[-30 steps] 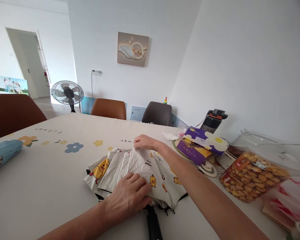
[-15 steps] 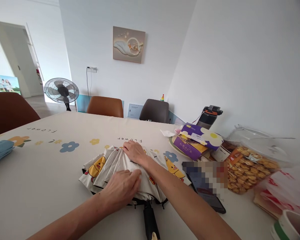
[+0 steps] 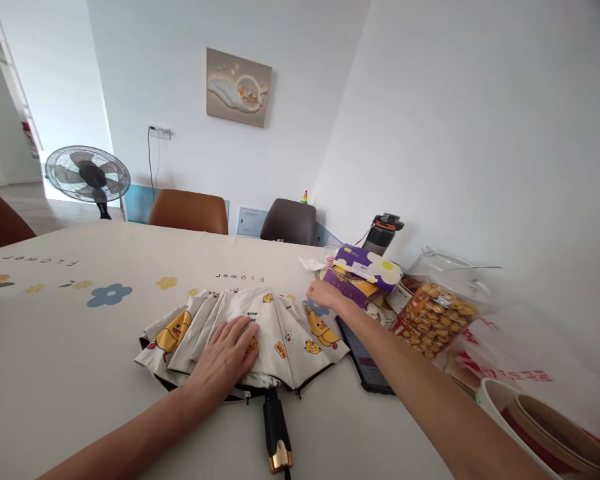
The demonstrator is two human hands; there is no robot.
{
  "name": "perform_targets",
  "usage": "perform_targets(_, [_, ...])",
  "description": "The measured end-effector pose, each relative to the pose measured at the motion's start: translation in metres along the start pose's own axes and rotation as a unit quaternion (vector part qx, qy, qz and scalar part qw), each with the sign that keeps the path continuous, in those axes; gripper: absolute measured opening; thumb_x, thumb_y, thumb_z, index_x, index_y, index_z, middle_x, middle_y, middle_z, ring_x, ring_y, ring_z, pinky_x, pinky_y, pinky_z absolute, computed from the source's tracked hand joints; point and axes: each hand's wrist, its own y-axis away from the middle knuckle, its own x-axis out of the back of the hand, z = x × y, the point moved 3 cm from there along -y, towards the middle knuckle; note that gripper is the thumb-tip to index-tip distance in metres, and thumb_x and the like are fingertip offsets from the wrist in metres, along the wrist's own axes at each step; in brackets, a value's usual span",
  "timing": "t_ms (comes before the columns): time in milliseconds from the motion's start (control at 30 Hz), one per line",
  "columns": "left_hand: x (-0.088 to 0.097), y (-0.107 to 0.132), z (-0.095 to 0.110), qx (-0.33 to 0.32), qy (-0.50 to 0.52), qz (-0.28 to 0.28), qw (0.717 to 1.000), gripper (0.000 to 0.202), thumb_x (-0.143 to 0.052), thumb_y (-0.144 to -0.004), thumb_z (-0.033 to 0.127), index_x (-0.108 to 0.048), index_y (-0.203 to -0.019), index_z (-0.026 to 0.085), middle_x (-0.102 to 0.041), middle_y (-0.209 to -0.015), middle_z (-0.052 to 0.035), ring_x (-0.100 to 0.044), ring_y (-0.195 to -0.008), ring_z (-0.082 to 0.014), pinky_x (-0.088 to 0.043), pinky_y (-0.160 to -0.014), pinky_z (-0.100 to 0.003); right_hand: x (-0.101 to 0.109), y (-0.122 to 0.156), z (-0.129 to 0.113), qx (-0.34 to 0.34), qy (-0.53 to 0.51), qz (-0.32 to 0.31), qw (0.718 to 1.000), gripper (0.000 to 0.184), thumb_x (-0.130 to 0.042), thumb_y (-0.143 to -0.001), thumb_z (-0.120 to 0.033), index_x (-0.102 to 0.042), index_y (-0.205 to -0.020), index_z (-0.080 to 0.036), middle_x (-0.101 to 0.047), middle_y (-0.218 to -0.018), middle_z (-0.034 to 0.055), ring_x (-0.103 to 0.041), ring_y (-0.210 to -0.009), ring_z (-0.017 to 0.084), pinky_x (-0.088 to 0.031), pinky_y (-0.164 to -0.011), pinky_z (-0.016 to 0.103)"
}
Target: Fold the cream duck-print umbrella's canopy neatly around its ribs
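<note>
A partly folded white umbrella (image 3: 275, 340) with yellow duck prints lies on the table, its pleats spread out in a fan. Its black handle (image 3: 276, 423), with a gold-coloured end, points toward me. My left hand (image 3: 227, 357) rests flat on the umbrella's cloth, fingers stretched out and holding nothing. Past the umbrella's upper right edge is my right hand (image 3: 325, 295), its fingers curled in, close to a purple box (image 3: 343, 285). Whatever may be in those fingers is hidden. Below my right forearm, a dark phone (image 3: 367, 370) lies partly covered.
On the right stand a clear jar of snacks (image 3: 435, 317), a black bottle (image 3: 380, 235), a plastic bag (image 3: 525, 360) and a cup-like container (image 3: 497, 407). A floral cloth (image 3: 130, 353) covers the table. Chairs (image 3: 190, 210) and a fan (image 3: 87, 175) stand beyond it.
My right hand has left the top of the umbrella and moved right, toward the purple box. My left hand stays on the cloth, fingers now straighter. The view has turned right.
</note>
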Motion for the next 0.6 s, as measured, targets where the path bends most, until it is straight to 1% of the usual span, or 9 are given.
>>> perform_targets(67, [-0.006, 0.001, -0.003, 0.005, 0.005, -0.013, 1.000, 0.035, -0.042, -0.087, 0.029, -0.043, -0.121, 0.023, -0.046, -0.129, -0.0065, -0.040, -0.121, -0.0225, -0.032, -0.101, -0.042, -0.008, 0.009, 0.013, -0.010, -0.031, -0.015, 0.999, 0.020, -0.054, -0.074, -0.027, -0.058, -0.064, -0.011, -0.055, -0.057, 0.0052, -0.051, -0.057, 0.013, -0.031, -0.050, 0.022])
perform_targets(133, [-0.009, 0.002, -0.005, 0.012, 0.006, -0.024, 1.000, 0.036, -0.040, -0.087, 0.030, -0.043, -0.122, 0.022, -0.046, -0.130, -0.0066, -0.040, -0.122, -0.0223, -0.032, -0.102, -0.042, -0.018, 0.015, 0.017, -0.015, -0.068, -0.021, 0.997, 0.022, -0.058, -0.070, -0.030, -0.055, -0.058, -0.012, -0.050, -0.050, 0.0018, -0.048, -0.053, 0.012, -0.029, -0.047, 0.021])
perform_targets(200, [-0.009, 0.002, -0.005, 0.015, 0.007, -0.030, 0.999, 0.036, -0.038, -0.088, 0.031, -0.043, -0.123, 0.022, -0.046, -0.131, -0.0062, -0.039, -0.122, -0.0218, -0.032, -0.102, -0.042, -0.026, 0.017, 0.018, -0.019, -0.106, -0.020, 0.994, 0.021, -0.059, -0.068, -0.028, -0.052, -0.056, -0.013, -0.046, -0.048, -0.0003, -0.045, -0.050, 0.010, -0.028, -0.045, 0.020])
perform_targets(300, [-0.007, 0.002, -0.005, 0.016, 0.011, -0.035, 0.999, 0.037, -0.038, -0.088, 0.033, -0.043, -0.123, 0.022, -0.046, -0.131, -0.0054, -0.040, -0.122, -0.0207, -0.031, -0.103, -0.041, -0.032, 0.017, 0.021, -0.038, -0.166, -0.003, 0.985, 0.013, -0.054, -0.069, -0.022, -0.049, -0.060, -0.015, -0.045, -0.051, -0.0014, -0.042, -0.047, 0.008, -0.028, -0.043, 0.018])
perform_targets(433, [-0.006, 0.002, -0.006, 0.014, 0.016, -0.041, 0.999, 0.037, -0.038, -0.088, 0.034, -0.044, -0.123, 0.022, -0.047, -0.131, -0.0050, -0.040, -0.122, -0.0203, -0.030, -0.103, -0.041, -0.033, 0.018, 0.035, -0.096, -0.228, 0.041, 0.968, 0.005, -0.044, -0.074, -0.020, -0.046, -0.071, -0.016, -0.048, -0.061, 0.0009, -0.040, -0.047, 0.008, -0.030, -0.041, 0.018])
perform_targets(500, [-0.007, 0.002, -0.006, 0.015, 0.017, -0.043, 0.999, 0.037, -0.039, -0.088, 0.033, -0.045, -0.123, 0.022, -0.047, -0.131, -0.0051, -0.041, -0.121, -0.0203, -0.030, -0.103, -0.041, -0.034, 0.018, 0.041, -0.121, -0.248, 0.056, 0.959, 0.007, -0.043, -0.075, -0.022, -0.044, -0.073, -0.016, -0.048, -0.063, 0.0021, -0.040, -0.047, 0.009, -0.030, -0.041, 0.019])
perform_targets(600, [-0.009, 0.003, -0.008, 0.014, 0.015, -0.039, 0.999, 0.038, -0.039, -0.088, 0.033, -0.045, -0.123, 0.022, -0.047, -0.131, -0.0052, -0.041, -0.121, -0.0203, -0.031, -0.103, -0.041, -0.039, 0.017, 0.042, -0.138, -0.279, 0.066, 0.948, 0.018, -0.046, -0.076, -0.032, -0.044, -0.070, -0.016, -0.047, -0.061, 0.0027, -0.042, -0.049, 0.010, -0.030, -0.041, 0.020])
